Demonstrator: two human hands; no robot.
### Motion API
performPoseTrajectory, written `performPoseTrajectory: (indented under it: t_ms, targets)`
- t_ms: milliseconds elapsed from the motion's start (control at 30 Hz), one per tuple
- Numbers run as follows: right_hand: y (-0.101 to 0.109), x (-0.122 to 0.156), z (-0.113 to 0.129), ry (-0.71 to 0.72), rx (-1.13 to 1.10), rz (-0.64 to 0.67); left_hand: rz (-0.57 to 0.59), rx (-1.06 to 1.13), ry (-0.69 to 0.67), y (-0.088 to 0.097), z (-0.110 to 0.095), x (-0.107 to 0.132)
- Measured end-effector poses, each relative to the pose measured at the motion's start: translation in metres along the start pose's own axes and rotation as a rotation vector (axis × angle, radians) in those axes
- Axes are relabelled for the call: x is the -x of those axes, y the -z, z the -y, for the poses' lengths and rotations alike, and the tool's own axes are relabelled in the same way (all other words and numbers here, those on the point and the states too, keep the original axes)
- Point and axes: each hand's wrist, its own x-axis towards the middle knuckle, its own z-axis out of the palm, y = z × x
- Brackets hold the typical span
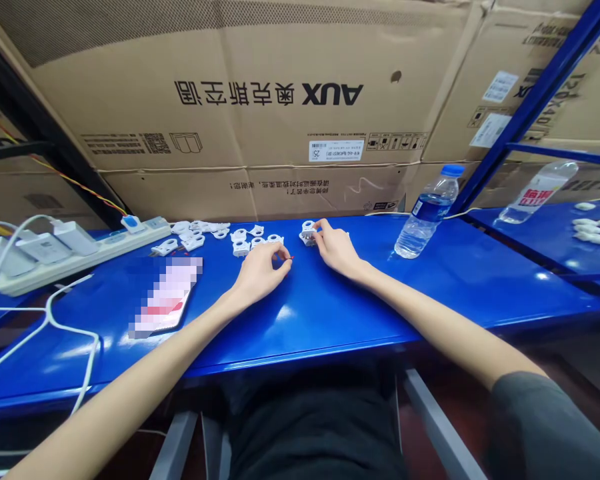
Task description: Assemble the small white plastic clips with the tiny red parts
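Note:
My left hand [261, 272] is closed in a pinch just above the blue table. A tiny red piece [292, 258] pokes out from between its thumb and forefinger; its kind is too small to make out. At the back of the table, my right hand [337, 251] has its fingers closed on a white plastic part with a round hole [308, 228]. More white plastic seems to lie under that part, partly hidden by the fingers. Just behind my left hand sit several similar white ring-shaped parts [241, 248], and another cluster [193, 239] lies farther left.
A phone [167, 297] lies left of my left forearm. Beyond it are a power strip [85, 257] with plugged chargers and white cables [50, 313]. A water bottle [427, 212] stands right of my right hand. Large cardboard boxes [260, 147] wall off the table's back.

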Motion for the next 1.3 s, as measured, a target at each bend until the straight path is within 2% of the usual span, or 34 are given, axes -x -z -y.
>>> performPoseTrajectory:
  t_ms: [167,367,633,767,1000,1300]
  targets:
    - [0.0,0.001,0.002,-0.015,0.004,-0.012,-0.009,0.026,0.015,0.001,0.0,0.0]
    - [0.003,0.004,0.005,0.0,-0.002,-0.044,-0.071,0.081,0.04,0.0,0.0,0.0]
    - [0.005,0.01,0.004,0.342,-0.112,-0.174,-0.273,0.152,0.028,0.002,0.002,-0.004]
    - [0.007,0.013,0.009,0.459,-0.12,-0.211,-0.346,0.171,0.012,0.004,0.002,-0.005]
    - [0.007,0.016,0.011,0.518,-0.146,-0.243,-0.367,0.167,-0.016,0.007,-0.004,-0.003]
    - [0.006,0.019,0.014,0.52,-0.138,-0.219,-0.36,0.19,-0.008,0.006,-0.002,-0.003]
